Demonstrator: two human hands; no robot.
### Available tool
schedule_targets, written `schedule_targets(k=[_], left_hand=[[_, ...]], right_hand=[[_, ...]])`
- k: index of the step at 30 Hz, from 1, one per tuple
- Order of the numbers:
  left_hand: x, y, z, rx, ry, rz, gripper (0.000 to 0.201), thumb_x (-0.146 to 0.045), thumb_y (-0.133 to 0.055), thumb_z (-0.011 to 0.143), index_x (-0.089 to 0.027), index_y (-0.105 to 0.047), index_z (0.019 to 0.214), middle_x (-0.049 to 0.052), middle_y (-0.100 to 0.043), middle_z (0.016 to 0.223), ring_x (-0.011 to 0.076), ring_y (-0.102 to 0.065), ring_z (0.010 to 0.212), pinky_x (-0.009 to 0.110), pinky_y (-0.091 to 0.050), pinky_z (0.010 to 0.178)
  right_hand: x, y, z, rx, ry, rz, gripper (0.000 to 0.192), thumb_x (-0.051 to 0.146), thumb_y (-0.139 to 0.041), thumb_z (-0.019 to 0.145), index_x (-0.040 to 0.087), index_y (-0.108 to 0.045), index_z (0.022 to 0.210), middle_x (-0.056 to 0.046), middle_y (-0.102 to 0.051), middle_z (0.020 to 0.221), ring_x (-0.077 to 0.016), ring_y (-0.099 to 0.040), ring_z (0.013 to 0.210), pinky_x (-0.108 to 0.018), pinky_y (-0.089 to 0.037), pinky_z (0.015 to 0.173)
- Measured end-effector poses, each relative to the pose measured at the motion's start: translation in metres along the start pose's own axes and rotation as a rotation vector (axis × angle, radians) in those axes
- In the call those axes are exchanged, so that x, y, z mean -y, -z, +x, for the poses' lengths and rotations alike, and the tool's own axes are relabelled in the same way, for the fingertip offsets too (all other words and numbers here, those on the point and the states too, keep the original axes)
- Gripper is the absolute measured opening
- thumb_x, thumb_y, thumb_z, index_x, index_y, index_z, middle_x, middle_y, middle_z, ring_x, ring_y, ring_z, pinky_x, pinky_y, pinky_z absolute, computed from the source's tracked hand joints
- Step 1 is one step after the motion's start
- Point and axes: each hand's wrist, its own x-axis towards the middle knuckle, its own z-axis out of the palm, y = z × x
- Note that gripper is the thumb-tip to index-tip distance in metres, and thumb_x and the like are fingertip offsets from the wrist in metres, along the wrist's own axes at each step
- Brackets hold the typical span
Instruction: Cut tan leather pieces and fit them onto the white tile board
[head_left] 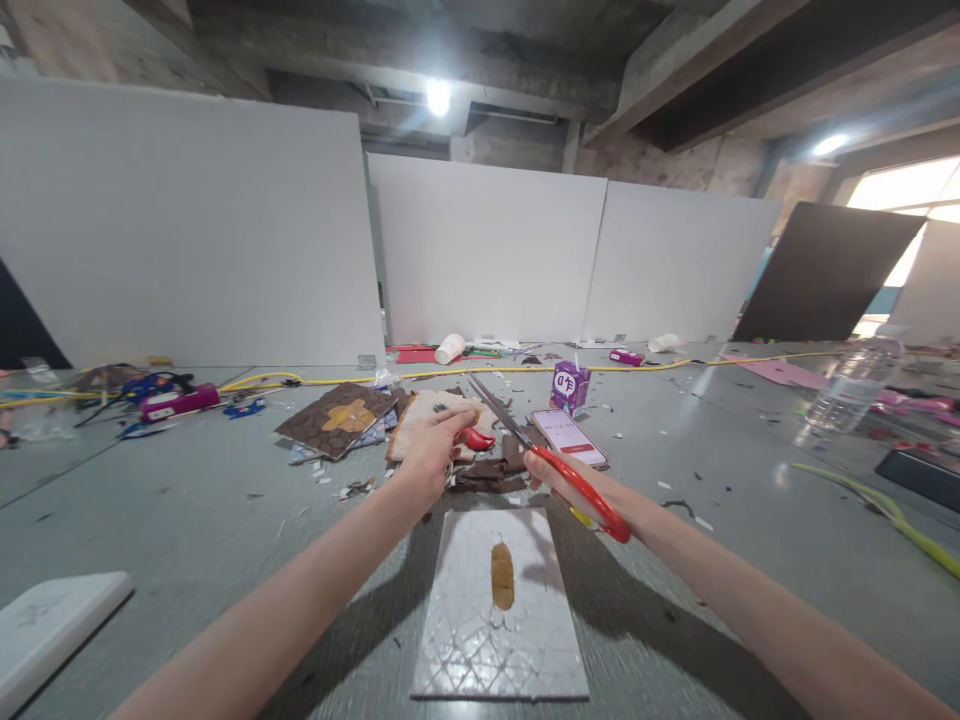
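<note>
My right hand (555, 478) grips a pair of red-handled scissors (581, 490), its metal blades pointing up and away to the left. Over a cream sheet (411, 425), my left hand (433, 448) reaches with fingers stretched out. A small red item (478, 439) lies right at its fingertips; whether they touch it I cannot tell. Dark brown strips (491, 475) are heaped between the hands. Directly in front of me lies a white board (499, 650) with a scored line pattern and a brownish-yellow oval piece (502, 577) on it.
Left of the hands is a brown patterned panel (322, 425) with an orange shape. A phone (570, 438) and a purple drink carton (570, 388) stand beyond my right hand. A water bottle (855, 385) is at right. A yellow cable (480, 373) crosses behind, amid scattered scraps.
</note>
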Motion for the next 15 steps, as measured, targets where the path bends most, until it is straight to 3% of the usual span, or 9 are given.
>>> schedule_targets(k=[15], left_hand=[[0.0025,0.0007,0.003,-0.015,-0.051,0.0,0.019,-0.023,-0.07,0.045,-0.016,-0.064,0.062,-0.001,-0.062,0.06,0.0042,-0.047,0.043,0.015,-0.028,0.04]], right_hand=[[0.0014,-0.0004,-0.0022,0.074,0.035,-0.008,0.058,0.062,-0.014,0.076,0.018,-0.047,0.059,0.0,-0.039,0.05,-0.0126,-0.04,0.047,-0.026,-0.035,0.05]])
